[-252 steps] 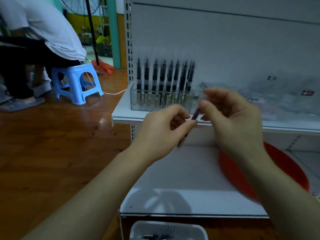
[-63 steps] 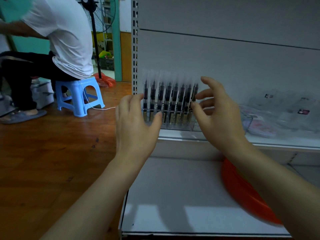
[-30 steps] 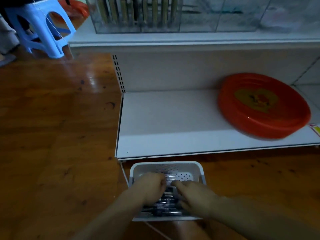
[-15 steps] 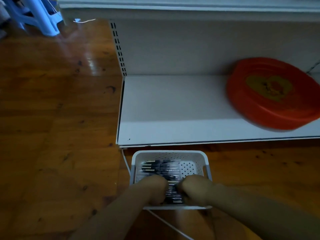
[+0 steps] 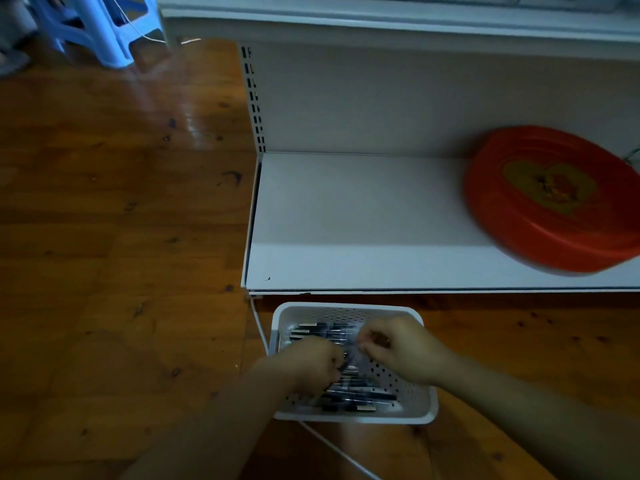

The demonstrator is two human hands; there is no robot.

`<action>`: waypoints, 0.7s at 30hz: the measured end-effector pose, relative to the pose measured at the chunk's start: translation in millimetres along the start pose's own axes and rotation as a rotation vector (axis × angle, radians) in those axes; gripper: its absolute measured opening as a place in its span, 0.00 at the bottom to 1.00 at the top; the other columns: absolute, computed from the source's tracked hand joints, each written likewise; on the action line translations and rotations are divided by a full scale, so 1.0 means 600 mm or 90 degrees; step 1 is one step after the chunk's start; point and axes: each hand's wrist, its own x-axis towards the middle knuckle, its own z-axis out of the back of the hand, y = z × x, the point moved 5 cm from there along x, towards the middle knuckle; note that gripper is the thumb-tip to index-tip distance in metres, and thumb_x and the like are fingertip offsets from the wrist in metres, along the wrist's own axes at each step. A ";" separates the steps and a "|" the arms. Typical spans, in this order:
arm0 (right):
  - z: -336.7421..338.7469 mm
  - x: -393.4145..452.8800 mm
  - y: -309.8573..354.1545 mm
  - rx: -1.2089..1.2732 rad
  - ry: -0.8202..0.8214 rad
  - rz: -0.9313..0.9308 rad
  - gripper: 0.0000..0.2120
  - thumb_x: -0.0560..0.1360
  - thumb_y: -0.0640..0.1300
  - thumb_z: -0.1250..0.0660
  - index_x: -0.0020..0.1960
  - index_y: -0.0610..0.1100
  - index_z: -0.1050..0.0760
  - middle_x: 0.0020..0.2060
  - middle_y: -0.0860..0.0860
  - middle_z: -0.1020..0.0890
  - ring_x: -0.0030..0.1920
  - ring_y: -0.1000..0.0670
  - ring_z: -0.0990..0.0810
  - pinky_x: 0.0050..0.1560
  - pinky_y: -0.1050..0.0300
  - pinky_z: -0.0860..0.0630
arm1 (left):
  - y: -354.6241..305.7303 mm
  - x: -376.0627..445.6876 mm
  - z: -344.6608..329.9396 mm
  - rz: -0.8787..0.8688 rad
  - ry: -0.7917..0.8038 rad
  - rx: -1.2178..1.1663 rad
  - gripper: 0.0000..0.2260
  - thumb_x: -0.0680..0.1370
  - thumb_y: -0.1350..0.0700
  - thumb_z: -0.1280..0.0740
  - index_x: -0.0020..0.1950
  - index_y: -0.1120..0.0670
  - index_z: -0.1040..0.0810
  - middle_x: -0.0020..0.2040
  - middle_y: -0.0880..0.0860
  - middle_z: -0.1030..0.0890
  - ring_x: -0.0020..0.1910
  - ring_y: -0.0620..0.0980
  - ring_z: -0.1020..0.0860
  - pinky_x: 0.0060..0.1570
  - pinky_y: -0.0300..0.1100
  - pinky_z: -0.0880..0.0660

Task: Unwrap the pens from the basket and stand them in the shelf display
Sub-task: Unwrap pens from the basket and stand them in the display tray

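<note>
Both hands have lifted slightly inside the basket (image 5: pixel 429 403) since half a second ago, and more of the pens (image 5: pixel 360 398) now shows below them. At the lower centre of the frame, the left hand (image 5: pixel 311 363) has its fingers curled down among the wrapped pens, apparently gripping one. The right hand (image 5: pixel 403 348) pinches something thin just beside it; what exactly is too blurred to tell. This white perforated basket sits on the wooden floor (image 5: pixel 114 237), touching the front edge of the bottom shelf (image 5: pixel 346 220). A red tray (image 5: pixel 554 199) lies at the right of that shelf. A blue stool (image 5: pixel 100 26) stands at upper left.
</note>
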 end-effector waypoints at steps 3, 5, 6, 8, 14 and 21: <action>0.047 0.003 0.018 0.101 -0.121 -0.004 0.04 0.80 0.46 0.32 0.52 0.51 0.18 0.43 0.58 0.18 0.45 0.60 0.20 0.47 0.63 0.22 | -0.009 -0.008 0.044 -0.039 -0.014 -0.177 0.07 0.82 0.56 0.36 0.44 0.52 0.26 0.42 0.53 0.20 0.44 0.50 0.20 0.46 0.47 0.24; 0.085 0.006 0.029 0.159 -0.206 -0.009 0.04 0.79 0.45 0.31 0.52 0.49 0.17 0.42 0.58 0.17 0.45 0.60 0.19 0.46 0.65 0.22 | -0.019 -0.014 0.081 -0.068 -0.044 -0.276 0.04 0.81 0.55 0.33 0.47 0.53 0.23 0.43 0.54 0.17 0.44 0.49 0.18 0.51 0.47 0.21; 0.103 0.006 0.034 0.177 -0.249 -0.014 0.04 0.79 0.45 0.30 0.51 0.49 0.17 0.42 0.59 0.17 0.45 0.61 0.19 0.46 0.66 0.23 | -0.025 -0.017 0.101 -0.084 -0.066 -0.309 0.04 0.80 0.55 0.32 0.48 0.54 0.21 0.44 0.56 0.16 0.44 0.50 0.18 0.51 0.47 0.20; 0.138 0.004 0.046 0.204 -0.335 -0.013 0.03 0.78 0.44 0.29 0.49 0.48 0.16 0.40 0.60 0.16 0.43 0.60 0.19 0.44 0.66 0.23 | -0.040 -0.025 0.140 -0.117 -0.098 -0.365 0.05 0.79 0.55 0.31 0.51 0.56 0.20 0.46 0.58 0.15 0.41 0.49 0.19 0.50 0.45 0.20; 0.216 -0.009 0.086 0.314 -0.420 0.019 0.06 0.76 0.44 0.28 0.51 0.53 0.18 0.41 0.55 0.16 0.44 0.53 0.17 0.44 0.52 0.18 | -0.099 -0.062 0.224 -0.198 -0.111 -0.444 0.09 0.81 0.57 0.33 0.57 0.60 0.20 0.45 0.55 0.15 0.43 0.50 0.16 0.48 0.42 0.19; 0.301 -0.035 0.150 0.343 -0.448 0.092 0.17 0.76 0.36 0.28 0.61 0.51 0.25 0.43 0.46 0.15 0.43 0.48 0.14 0.50 0.48 0.18 | -0.170 -0.105 0.309 -0.299 -0.181 -0.429 0.08 0.81 0.58 0.33 0.58 0.60 0.20 0.43 0.56 0.15 0.46 0.57 0.15 0.50 0.49 0.18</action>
